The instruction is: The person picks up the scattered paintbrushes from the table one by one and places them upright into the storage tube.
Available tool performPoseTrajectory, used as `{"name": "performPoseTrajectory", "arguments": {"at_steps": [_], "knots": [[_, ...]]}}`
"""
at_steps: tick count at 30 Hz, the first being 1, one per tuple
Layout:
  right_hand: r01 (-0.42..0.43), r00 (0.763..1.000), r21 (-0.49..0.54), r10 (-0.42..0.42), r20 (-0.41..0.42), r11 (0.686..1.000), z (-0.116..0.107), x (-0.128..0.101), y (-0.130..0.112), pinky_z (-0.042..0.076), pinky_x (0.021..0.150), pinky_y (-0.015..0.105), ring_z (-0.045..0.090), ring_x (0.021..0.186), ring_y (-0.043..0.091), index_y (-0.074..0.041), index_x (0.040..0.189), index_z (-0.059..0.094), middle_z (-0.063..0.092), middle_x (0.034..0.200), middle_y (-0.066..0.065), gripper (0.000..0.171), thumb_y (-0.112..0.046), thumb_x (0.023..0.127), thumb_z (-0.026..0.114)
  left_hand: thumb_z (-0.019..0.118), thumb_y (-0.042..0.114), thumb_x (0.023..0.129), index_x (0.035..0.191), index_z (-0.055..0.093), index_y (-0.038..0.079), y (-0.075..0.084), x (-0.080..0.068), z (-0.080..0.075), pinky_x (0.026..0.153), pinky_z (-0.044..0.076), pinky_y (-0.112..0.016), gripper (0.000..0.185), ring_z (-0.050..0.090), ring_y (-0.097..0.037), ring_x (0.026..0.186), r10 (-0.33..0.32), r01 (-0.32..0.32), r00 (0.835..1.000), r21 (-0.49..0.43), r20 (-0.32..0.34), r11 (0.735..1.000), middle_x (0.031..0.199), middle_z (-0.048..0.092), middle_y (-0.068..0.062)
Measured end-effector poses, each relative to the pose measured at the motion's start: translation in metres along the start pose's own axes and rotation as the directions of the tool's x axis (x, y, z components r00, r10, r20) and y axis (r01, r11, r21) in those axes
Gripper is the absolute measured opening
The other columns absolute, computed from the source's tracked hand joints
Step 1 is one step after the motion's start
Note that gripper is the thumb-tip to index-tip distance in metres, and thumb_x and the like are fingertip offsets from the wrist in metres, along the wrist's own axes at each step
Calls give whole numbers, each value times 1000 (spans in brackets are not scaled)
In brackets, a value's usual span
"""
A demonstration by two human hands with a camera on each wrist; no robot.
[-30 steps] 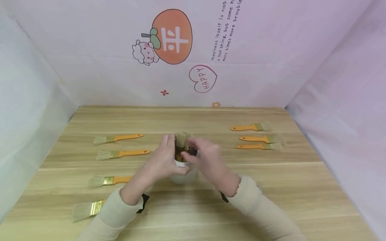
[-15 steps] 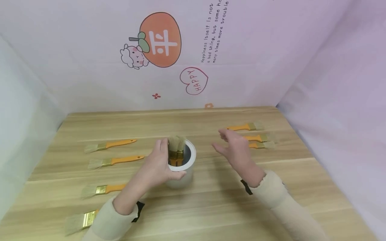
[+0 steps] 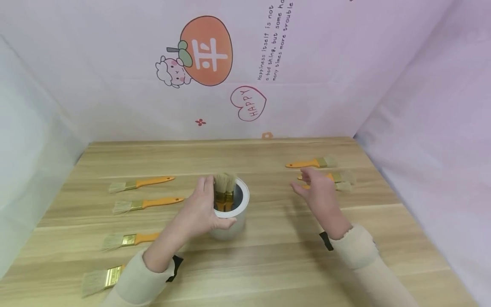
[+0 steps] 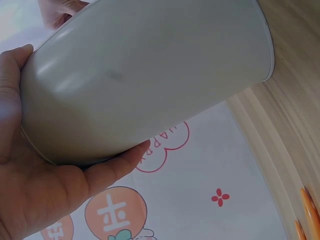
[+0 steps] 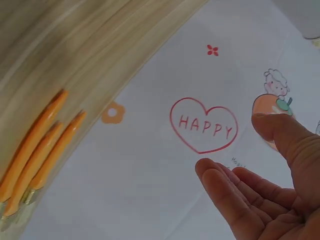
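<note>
Gripping the white cup (image 3: 231,221) by its side, the left hand (image 3: 201,209) has thumb and fingers curled round the wall; the left wrist view shows the palm and thumb pressed against the cup (image 4: 145,75). The cup stands upright near the middle of the table (image 3: 268,264), with two brushes (image 3: 224,189) in it, bristles up. The right hand (image 3: 318,194) hovers with fingers spread and relaxed, holding nothing, just over three brushes on the right (image 3: 326,170); the right wrist view shows its bare fingers (image 5: 240,195) and the three orange handles (image 5: 40,150) side by side. Four brushes (image 3: 142,183) lie in a column on the left, well apart from the cup.
</note>
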State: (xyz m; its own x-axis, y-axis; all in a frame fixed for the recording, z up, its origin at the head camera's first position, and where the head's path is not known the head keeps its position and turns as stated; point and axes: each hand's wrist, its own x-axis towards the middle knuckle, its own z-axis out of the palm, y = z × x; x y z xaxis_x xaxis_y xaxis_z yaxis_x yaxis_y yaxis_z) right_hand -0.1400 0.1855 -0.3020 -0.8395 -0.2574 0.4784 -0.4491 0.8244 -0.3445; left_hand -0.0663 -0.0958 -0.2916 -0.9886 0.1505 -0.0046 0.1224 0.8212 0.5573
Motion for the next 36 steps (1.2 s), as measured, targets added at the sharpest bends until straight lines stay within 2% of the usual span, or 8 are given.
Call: {"name": "performPoseTrajectory", "arguments": {"at_steps": [6,9,11,15,17,20,26,36], "knots": [[-214,968,16,210,139,977,-2,-1,21,56,71,48,68,84,40,14,110,60,68,96,31,44,-20,85,72,84,44,62,143,22,-10,1,-2,-3,75,53,-33,115,56,-24,85,-10,10,1000,-7,4,1000,126,40,-22],[-260,952,-32,262,159,965,0,-5,40,56,61,43,68,75,39,18,110,60,68,91,33,48,-23,86,71,84,45,62,143,22,-10,2,-2,1,76,53,-33,115,56,-24,86,-10,10,1000,-11,9,1000,126,41,-21],[-255,948,-78,265,173,964,2,-6,51,51,51,38,63,58,32,19,109,59,66,76,30,48,-22,87,70,83,46,62,144,22,-9,2,-2,2,76,53,-33,116,56,-24,86,-15,15,1000,-7,5,1000,126,41,-21],[-233,935,-175,270,230,956,6,-6,64,33,40,26,37,43,13,10,76,56,42,48,7,39,-25,87,69,83,47,62,144,22,-9,1,-2,2,75,53,-33,116,55,-24,86,-20,20,1000,-1,2,1000,126,41,-21],[-229,924,-196,276,266,954,8,-6,67,27,39,23,28,44,10,-3,60,44,30,47,-2,43,-25,88,68,83,47,62,144,23,-9,1,-2,2,76,53,-34,116,55,-24,86,-18,18,1000,2,-1,1000,125,41,-21],[-241,906,-188,290,309,952,9,-5,70,24,39,21,24,44,8,-13,52,30,24,47,-6,49,-19,89,62,83,46,62,144,23,-9,1,-2,1,76,53,-34,116,56,-25,87,-14,14,1000,7,-7,1000,125,41,-21],[-335,838,-168,374,397,927,14,-1,81,26,40,20,28,43,8,-15,51,31,27,46,-6,47,-16,92,53,84,47,62,144,22,-9,0,-1,-2,77,54,-35,117,56,-25,88,-17,17,1000,16,-6,1000,127,41,-21],[-382,737,-325,497,458,865,14,0,98,31,41,22,32,45,11,-14,51,34,33,49,-3,48,-26,97,43,84,45,61,143,24,-8,1,-2,-1,77,54,-35,115,56,-25,88,-12,12,1000,9,-16,1000,124,42,-21]]}}
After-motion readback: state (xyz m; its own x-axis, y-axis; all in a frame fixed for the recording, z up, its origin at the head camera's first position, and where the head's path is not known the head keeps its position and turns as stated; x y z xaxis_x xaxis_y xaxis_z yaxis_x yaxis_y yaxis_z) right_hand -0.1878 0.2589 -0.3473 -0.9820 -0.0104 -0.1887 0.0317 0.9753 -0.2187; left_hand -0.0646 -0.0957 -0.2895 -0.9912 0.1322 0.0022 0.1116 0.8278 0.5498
